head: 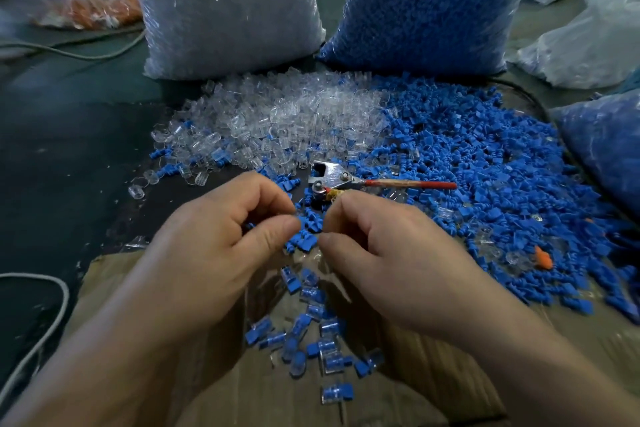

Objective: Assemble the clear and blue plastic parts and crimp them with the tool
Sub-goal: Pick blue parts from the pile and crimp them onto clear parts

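My left hand (221,239) and my right hand (391,253) meet fingertip to fingertip over the table's front. Thumb and forefinger of each are curled and pinch a small blue part (309,224) between them. Whether a clear part is also held is hidden by the fingers. Just behind the hands lies the metal crimp tool (332,178), its red handle (412,184) pointing right; neither hand touches it. A heap of clear parts (287,114) lies behind at the centre and a heap of blue parts (485,166) to its right. Several joined clear-and-blue pieces (311,340) lie on cardboard (242,392) under my wrists.
A big bag of clear parts (225,7) and a big bag of blue parts (426,3) stand at the back. Another blue bag (606,139) lies at the right edge. A bag with orange pieces (93,7) lies far left. A grey cable (38,340) loops at the lower left.
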